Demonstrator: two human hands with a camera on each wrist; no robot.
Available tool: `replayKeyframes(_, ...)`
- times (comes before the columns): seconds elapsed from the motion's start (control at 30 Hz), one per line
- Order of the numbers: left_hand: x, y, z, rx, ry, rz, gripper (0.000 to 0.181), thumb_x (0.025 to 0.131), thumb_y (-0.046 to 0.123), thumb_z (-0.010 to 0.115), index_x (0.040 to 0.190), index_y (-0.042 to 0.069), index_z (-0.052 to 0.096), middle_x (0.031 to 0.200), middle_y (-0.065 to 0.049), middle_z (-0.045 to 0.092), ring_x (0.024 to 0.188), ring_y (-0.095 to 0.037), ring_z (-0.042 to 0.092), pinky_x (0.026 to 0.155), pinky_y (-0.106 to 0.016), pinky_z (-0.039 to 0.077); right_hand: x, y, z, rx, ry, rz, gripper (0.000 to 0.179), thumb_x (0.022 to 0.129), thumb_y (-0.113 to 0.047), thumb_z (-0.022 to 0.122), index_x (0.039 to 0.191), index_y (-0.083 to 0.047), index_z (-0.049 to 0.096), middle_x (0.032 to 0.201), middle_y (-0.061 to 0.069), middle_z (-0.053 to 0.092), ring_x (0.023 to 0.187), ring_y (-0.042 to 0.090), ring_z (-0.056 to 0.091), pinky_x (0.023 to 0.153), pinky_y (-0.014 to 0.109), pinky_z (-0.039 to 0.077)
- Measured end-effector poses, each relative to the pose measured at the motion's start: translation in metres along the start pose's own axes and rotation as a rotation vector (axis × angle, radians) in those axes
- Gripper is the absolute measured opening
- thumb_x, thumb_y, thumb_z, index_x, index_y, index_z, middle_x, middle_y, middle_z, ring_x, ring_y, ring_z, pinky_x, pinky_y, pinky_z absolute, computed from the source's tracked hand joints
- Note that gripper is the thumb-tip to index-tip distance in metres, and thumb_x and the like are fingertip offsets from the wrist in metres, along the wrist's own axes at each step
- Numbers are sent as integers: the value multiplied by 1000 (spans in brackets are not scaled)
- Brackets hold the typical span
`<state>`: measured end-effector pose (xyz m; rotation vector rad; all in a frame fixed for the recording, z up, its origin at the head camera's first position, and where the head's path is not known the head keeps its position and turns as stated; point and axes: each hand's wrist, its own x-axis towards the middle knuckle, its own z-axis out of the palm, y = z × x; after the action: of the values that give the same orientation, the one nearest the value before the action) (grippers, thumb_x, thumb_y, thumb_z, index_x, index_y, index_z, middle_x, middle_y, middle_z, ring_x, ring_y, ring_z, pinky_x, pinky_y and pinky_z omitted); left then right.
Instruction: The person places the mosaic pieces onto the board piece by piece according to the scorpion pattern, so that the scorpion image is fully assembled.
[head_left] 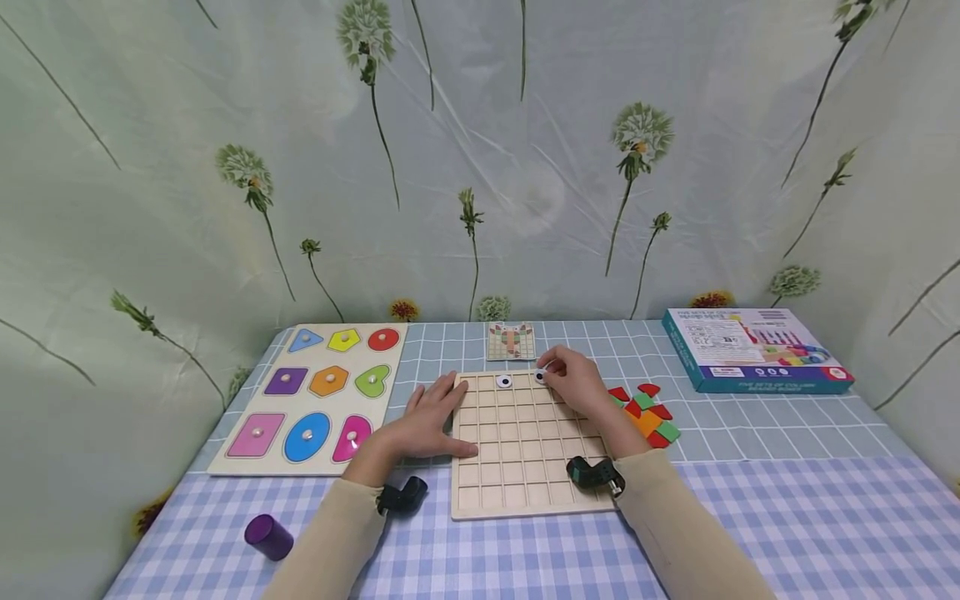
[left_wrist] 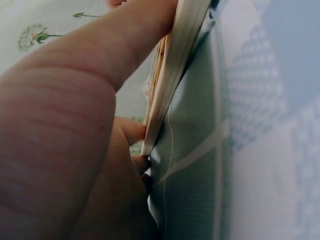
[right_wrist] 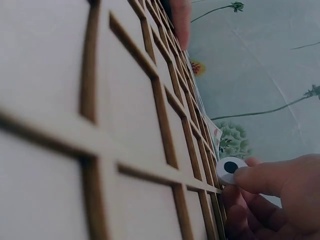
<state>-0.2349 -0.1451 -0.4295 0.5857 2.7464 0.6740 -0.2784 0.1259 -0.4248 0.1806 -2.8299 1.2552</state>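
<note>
While, in the head view, the left hand (head_left: 427,423) lies spread at the wooden grid board (head_left: 513,479)'s left edge, the right hand (head_left: 576,382) pinches an eye disc (head_left: 540,377) far side, right of its twin disc (head_left: 504,382). Left wrist: steadying, apparently. Right wrist: placement, seemingly; next, align and release.

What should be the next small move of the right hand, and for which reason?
Probably, lower the pinched eye disc flat into a far-row cell of the grid board. The right hand holds it tilted near the board's far edge, a similar disc sits in that row, and the left hand rests at the board's left edge, perhaps steadying it.
</note>
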Motion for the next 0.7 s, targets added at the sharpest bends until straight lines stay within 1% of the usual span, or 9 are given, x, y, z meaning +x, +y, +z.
replayKeyframes(0.1, 0, 0, -1, 1, -4, 2, 107, 79, 53, 78, 160, 10, 22, 170, -12, 9, 158, -30, 6, 127, -56, -1, 0, 1, 0, -17, -5, -22, 12, 95, -8, 65, 106, -10, 70, 95, 9, 68, 85, 21, 59, 79, 34, 51)
replayKeyframes(0.23, 0, -1, -1, 4, -6, 6, 107, 79, 53, 77, 160, 10, 22, 170, -12, 9, 158, -30, 6, 127, -57, -1, 0, 1, 0, -44, -21, -41, 16, 95, -6, 64, 108, -10, 72, 101, 10, 70, 90, 23, 61, 85, 41, 54)
replayKeyframes(0.3, 0, -1, -1, 7, -8, 8, 108, 79, 53, 77, 160, 10, 22, 170, -12, 8, 158, -30, 6, 127, -57, -1, 0, 2, 0, -60, -33, -51, 18, 95, -5, 63, 109, -10, 73, 104, 11, 70, 92, 24, 62, 85, 42, 54)
replayKeyframes(0.37, 0, -1, 0, 8, -8, 9, 107, 79, 53, 77, 160, 10, 21, 170, -12, 8, 158, -30, 6, 127, -57, -2, 0, 2, 0, -76, -41, -59, 19, 95, -5, 63, 110, -10, 74, 105, 11, 69, 92, 24, 61, 85, 42, 54)
replayKeyframes(0.53, 1, -1, 0, 8, -6, 11, 108, 79, 54, 77, 160, 10, 21, 170, -12, 9, 158, -30, 6, 127, -56, -2, 0, 2, 0, -113, -51, -75, 21, 94, -6, 65, 111, -11, 76, 101, 11, 64, 88, 23, 59, 81, 39, 53)
replayKeyframes(0.7, 0, -1, 1, 7, -4, 5, 107, 79, 53, 77, 160, 10, 22, 170, -12, 9, 158, -30, 6, 127, -57, -2, -1, 2, 0, -137, -62, -93, 22, 93, -6, 65, 113, -8, 75, 97, 11, 63, 86, 22, 58, 79, 37, 52)
